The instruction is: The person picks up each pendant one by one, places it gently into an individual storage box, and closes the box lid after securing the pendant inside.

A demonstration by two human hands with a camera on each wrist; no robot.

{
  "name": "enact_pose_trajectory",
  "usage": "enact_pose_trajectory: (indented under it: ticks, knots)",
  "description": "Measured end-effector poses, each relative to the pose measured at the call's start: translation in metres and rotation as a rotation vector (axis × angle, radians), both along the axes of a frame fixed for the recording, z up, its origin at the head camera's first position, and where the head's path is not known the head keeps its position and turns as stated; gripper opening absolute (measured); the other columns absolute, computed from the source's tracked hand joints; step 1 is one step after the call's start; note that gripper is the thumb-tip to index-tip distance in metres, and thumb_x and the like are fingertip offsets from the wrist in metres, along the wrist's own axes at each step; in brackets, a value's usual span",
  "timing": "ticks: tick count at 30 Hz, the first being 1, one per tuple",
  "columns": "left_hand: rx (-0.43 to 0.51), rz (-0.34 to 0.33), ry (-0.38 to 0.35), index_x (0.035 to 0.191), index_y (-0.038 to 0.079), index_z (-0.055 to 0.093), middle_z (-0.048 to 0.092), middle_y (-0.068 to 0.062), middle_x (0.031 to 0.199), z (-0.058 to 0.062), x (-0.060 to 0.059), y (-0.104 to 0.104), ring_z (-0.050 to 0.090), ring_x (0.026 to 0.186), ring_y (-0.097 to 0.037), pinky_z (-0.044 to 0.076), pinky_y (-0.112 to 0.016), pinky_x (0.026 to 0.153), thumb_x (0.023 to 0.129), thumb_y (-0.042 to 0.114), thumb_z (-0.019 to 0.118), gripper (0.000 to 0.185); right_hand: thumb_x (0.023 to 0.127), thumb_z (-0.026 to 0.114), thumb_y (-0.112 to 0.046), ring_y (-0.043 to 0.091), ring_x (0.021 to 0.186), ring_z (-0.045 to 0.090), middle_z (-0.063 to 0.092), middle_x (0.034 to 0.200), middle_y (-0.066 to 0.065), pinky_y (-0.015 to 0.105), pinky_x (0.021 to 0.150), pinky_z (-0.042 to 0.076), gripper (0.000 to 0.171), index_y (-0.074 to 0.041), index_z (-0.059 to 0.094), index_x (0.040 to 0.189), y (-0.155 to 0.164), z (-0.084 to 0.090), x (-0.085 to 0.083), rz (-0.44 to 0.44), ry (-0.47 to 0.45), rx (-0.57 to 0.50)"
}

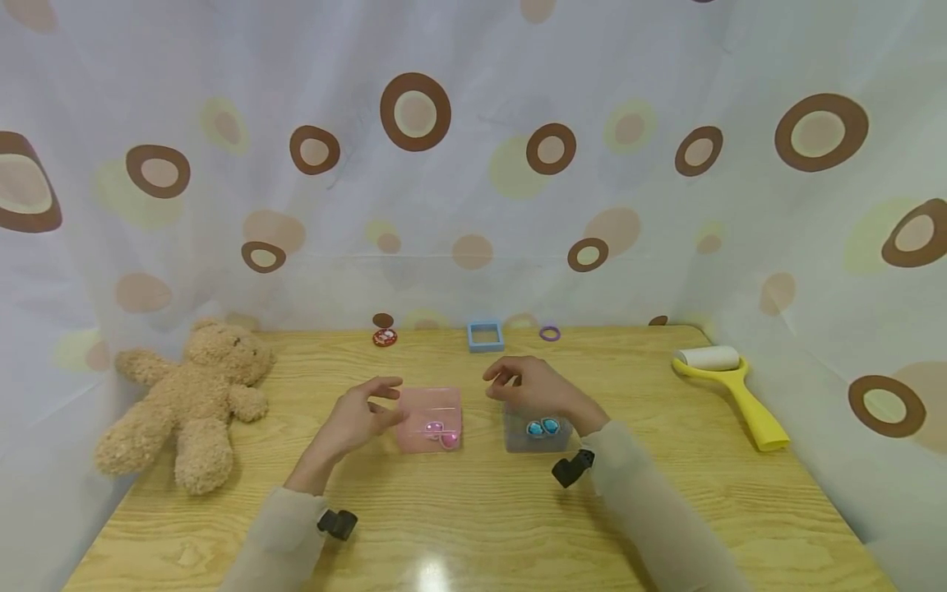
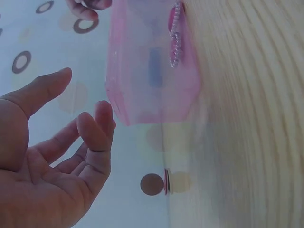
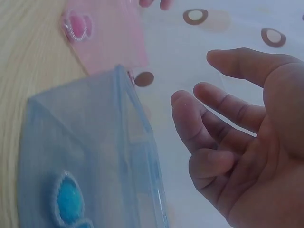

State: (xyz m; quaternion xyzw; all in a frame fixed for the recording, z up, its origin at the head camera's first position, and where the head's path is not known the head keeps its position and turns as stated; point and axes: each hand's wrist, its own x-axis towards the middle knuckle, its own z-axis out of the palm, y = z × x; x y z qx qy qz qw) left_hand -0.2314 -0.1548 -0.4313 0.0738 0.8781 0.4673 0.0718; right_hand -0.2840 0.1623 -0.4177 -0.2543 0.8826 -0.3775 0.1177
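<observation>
Where the head camera looks down on the wooden table (image 1: 481,526), a pink box (image 1: 429,420) and a blue box (image 1: 538,429) stand side by side near the middle, a small gap between them. At the pink box's left edge hovers the left hand (image 1: 360,419), fingers loosely spread and gripping nothing; whether a fingertip touches the box I cannot tell. Over the blue box's far edge hangs the right hand (image 1: 534,388), fingers gently curled and empty. A teddy bear (image 1: 188,399) lies at the left, a yellow lint roller (image 1: 732,386) at the right, and along the back edge sit a red round piece (image 1: 385,337), a blue square frame (image 1: 485,335) and a purple ring (image 1: 550,333).

From the left wrist, the left hand (image 2: 52,166) shows an open palm with relaxed, slightly bent fingers (image 2: 97,128), just beside the pink box (image 2: 152,66) but apart from it. A beaded pink ornament (image 2: 175,33) marks the box's front (blurred here).

From the right wrist, the right hand (image 3: 247,142) is likewise open, fingers (image 3: 194,123) half-curled round nothing, close beside the blue box (image 3: 95,156) without touching. Blue ornaments (image 3: 66,202) sit on its front, and the pink box (image 3: 104,33) stands beyond.
</observation>
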Motion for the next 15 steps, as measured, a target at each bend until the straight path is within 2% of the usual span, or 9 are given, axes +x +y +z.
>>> enact_pose_trajectory:
  ticks: [4, 8, 15]
  knots:
    - [0.03, 0.018, 0.006, 0.141, 0.015, 0.055, 0.062, -0.013, 0.133, 0.005, 0.0, 0.01, 0.065, 0.109, -0.028, 0.059, -0.034, 0.079, 0.093, 0.022, 0.072, 0.052, 0.099, 0.062, -0.028, 0.03, 0.081, 0.068, 0.067, 0.106, 0.007, 0.043, 0.074, 0.059, 0.026, -0.015, 0.066, 0.121, 0.015, 0.003, -0.003, -0.023, -0.031, -0.054]
    - [0.085, 0.03, 0.011, 0.139, 0.013, 0.057, 0.063, -0.015, 0.132, 0.009, -0.001, 0.022, 0.066, 0.11, -0.03, 0.061, -0.034, 0.08, 0.092, 0.018, 0.073, 0.05, 0.101, 0.06, -0.026, 0.041, 0.082, 0.066, 0.067, 0.108, 0.012, 0.051, 0.076, 0.056, 0.027, -0.011, 0.065, 0.123, 0.03, 0.006, -0.006, -0.048, -0.046, -0.086]
    - [0.112, 0.018, 0.048, 0.134, 0.012, 0.061, 0.065, -0.013, 0.128, 0.008, -0.002, 0.048, 0.069, 0.108, -0.029, 0.061, -0.034, 0.08, 0.091, 0.017, 0.074, 0.045, 0.1, 0.061, -0.03, 0.037, 0.082, 0.067, 0.066, 0.11, 0.013, 0.049, 0.077, 0.054, 0.03, -0.012, 0.064, 0.124, 0.056, 0.004, -0.015, -0.119, -0.045, -0.066]
